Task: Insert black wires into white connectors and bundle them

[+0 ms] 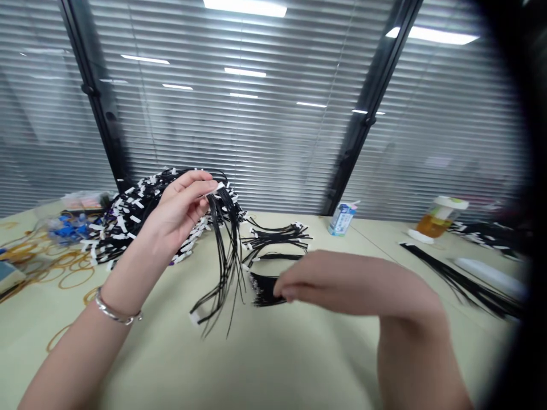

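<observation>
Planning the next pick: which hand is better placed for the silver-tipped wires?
Probably the right hand: it's at the silver-tipped wires, while the left hand holds white-ended black wires.

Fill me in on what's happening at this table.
A person's left hand holds up a black wire bundle by its white connector. The right hand is at a dark sheaf of wires on the table; its grip is unclear. A heap of white-tipped black wires lies behind the left hand.
</observation>
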A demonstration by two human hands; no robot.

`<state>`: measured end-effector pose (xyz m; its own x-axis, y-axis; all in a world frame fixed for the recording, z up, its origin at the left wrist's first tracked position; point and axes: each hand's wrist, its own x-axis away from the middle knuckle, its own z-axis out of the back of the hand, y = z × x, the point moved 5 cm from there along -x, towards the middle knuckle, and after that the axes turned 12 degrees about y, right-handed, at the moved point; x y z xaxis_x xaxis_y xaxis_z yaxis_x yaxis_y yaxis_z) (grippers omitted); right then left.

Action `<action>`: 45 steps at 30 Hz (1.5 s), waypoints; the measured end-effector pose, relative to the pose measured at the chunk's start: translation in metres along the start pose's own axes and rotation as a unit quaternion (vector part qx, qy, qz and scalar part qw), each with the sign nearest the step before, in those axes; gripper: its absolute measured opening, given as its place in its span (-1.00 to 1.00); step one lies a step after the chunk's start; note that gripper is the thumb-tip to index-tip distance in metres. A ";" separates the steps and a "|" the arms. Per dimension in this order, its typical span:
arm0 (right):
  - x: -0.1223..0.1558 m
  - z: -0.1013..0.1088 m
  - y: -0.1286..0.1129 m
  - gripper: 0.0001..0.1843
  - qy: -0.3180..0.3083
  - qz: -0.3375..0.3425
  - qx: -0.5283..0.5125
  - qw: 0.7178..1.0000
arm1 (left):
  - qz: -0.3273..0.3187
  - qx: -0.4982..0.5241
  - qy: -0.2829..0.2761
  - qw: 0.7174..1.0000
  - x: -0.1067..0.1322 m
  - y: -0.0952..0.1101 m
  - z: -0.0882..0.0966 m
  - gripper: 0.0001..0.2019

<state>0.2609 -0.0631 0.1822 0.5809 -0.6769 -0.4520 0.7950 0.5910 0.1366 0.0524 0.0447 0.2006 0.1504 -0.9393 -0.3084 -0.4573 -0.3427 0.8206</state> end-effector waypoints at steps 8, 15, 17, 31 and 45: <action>-0.036 -0.104 0.042 -0.91 -0.347 -0.153 0.008 0.925 | 0.008 0.013 0.001 1.000 -0.003 0.004 0.004 -0.81; -0.036 -0.165 0.051 -0.70 -0.464 -0.116 0.006 0.878 | 0.008 0.044 0.026 0.999 -0.005 0.007 0.010 -0.85; -0.035 -0.170 0.054 -0.70 -0.468 -0.102 0.001 0.878 | 0.008 0.045 0.026 0.999 -0.005 0.008 0.010 -0.84; -0.032 -0.175 0.069 -0.73 -0.438 -0.082 -0.070 0.892 | 0.024 0.053 -0.009 0.998 -0.005 0.002 0.005 -0.84; -0.032 -0.171 0.074 -0.74 -0.418 -0.081 -0.100 0.899 | 0.027 0.041 -0.003 0.999 -0.005 0.002 0.005 -0.83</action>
<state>0.2713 0.0771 0.0559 0.4545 -0.8059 0.3794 0.8826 0.4648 -0.0701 0.0466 0.0487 0.2010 0.1182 -0.9564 -0.2671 -0.5349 -0.2880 0.7943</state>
